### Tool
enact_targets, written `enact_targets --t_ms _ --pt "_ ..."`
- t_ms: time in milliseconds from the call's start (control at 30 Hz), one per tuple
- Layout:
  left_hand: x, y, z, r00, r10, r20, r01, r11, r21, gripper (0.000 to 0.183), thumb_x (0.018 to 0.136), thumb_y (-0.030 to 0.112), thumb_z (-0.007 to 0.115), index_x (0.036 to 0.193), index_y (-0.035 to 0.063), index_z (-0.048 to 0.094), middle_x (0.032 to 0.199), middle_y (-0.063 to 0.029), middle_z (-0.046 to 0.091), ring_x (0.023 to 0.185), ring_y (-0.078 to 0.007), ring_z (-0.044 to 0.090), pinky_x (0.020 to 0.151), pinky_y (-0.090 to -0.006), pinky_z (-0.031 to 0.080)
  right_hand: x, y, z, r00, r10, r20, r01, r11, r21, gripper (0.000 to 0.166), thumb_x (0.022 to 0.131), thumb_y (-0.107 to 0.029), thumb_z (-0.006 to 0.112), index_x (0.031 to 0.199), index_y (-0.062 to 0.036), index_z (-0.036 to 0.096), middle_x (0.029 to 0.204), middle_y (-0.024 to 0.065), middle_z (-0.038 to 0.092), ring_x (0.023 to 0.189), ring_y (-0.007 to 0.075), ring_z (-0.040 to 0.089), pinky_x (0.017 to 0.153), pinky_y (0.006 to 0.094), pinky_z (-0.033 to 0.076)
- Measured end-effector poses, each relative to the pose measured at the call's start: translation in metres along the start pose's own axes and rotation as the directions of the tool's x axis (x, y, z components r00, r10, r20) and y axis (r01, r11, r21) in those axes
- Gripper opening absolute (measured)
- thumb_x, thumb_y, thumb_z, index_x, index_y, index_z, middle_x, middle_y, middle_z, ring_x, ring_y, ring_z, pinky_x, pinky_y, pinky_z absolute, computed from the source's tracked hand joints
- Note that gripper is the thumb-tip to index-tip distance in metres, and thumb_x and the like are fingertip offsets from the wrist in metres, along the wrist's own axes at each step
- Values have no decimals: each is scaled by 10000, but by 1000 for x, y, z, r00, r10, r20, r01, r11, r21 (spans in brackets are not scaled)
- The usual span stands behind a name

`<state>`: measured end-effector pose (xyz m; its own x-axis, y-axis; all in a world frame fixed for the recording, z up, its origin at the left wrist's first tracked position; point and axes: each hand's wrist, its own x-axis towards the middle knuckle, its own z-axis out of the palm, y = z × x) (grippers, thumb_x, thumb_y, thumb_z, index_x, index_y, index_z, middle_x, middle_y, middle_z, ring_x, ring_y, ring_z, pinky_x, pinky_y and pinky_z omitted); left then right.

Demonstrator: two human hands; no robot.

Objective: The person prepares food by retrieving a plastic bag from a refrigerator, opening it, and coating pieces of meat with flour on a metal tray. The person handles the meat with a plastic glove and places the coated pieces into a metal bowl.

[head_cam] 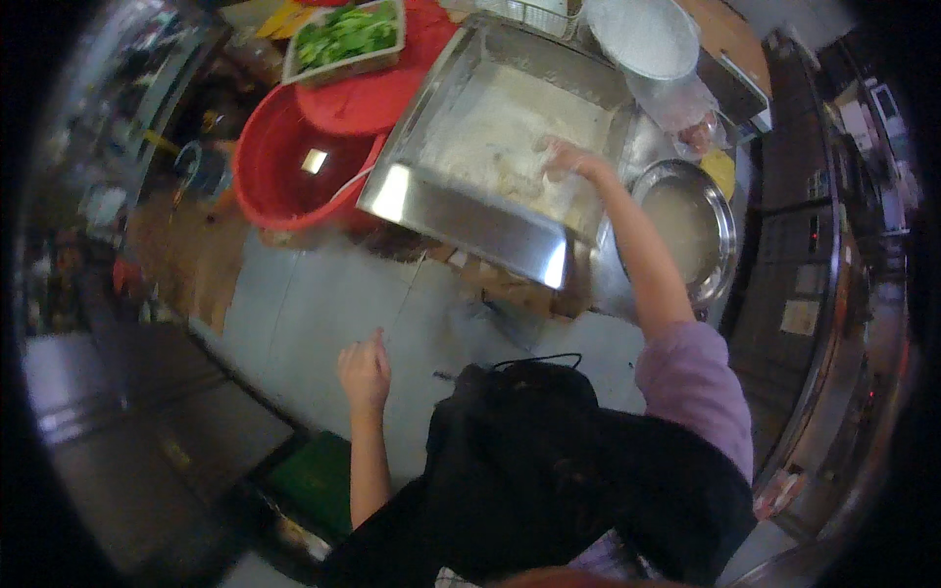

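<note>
My right hand [570,159], dusted with white powder that looks like flour, reaches over a deep stainless steel tray [463,220]. A thick layer of the flour [485,125] covers the tray's bottom. Pale lumps [518,180] lie in the powder just left of and below the fingers, which are spread and hold nothing visible. Whether the fingertips touch the powder is hard to tell. My left hand [365,371] hangs above the floor, well away from the tray, with its fingers curled in and nothing visible in them.
Right of the tray stands a round metal basin [680,220] of cloudy liquid. A white container [647,37] is behind it. At the left, a red tub [253,158] holds dark liquid; green leaves [349,33] fill a pale basket above its red lid [360,110]. A cardboard box [507,283] sits beneath the tray.
</note>
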<state>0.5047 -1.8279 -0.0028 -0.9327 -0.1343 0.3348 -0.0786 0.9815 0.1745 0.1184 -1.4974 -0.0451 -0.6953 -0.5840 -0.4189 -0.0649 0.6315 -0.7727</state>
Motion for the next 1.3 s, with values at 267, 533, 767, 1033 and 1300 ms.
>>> enact_targets --t_ms 267,533,767,1033,1300 --pt "244 -38 178 934 -331 131 354 825 -440 331 850 119 507 1147 -17 457 1016 -141 544 951 -282 493 849 -372 375 160 98 65 980 12 197 116 771 -627 562 754 -180 525 1270 -33 360 1197 181 482 1081 327 481 856 391 429" --pt "308 -72 208 916 -398 60 371 778 -507 353 881 147 458 1171 -48 409 1157 -177 459 1078 -287 427 938 -372 307 108 97 1 1000 -4 31 5 999 -38 733 744 -345 596 1319 -29 271 1198 229 460 1060 377 476 913 379 397" --pt "343 -67 222 908 -322 267 416 758 -502 359 901 168 441 1170 -66 402 1154 -198 461 1066 -289 440 924 -367 325 117 104 17 873 351 -339 -488 613 -621 502 787 -247 553 1201 -27 375 1121 182 511 923 314 567 755 398 468" --pt "341 -66 222 905 -264 333 406 768 -495 362 899 159 430 1179 -67 392 1145 -207 469 1052 -284 456 912 -357 338 152 103 37 897 390 -208 -441 764 -471 321 794 -121 478 1094 -17 430 1113 197 511 853 306 601 677 405 488" --pt "340 -68 223 926 -239 293 364 776 -516 368 881 164 449 1175 -54 400 1153 -198 472 1040 -300 455 907 -362 331 87 105 12 910 248 -331 -381 817 -434 532 764 -191 537 1231 1 368 1171 199 488 1075 291 493 857 401 420"
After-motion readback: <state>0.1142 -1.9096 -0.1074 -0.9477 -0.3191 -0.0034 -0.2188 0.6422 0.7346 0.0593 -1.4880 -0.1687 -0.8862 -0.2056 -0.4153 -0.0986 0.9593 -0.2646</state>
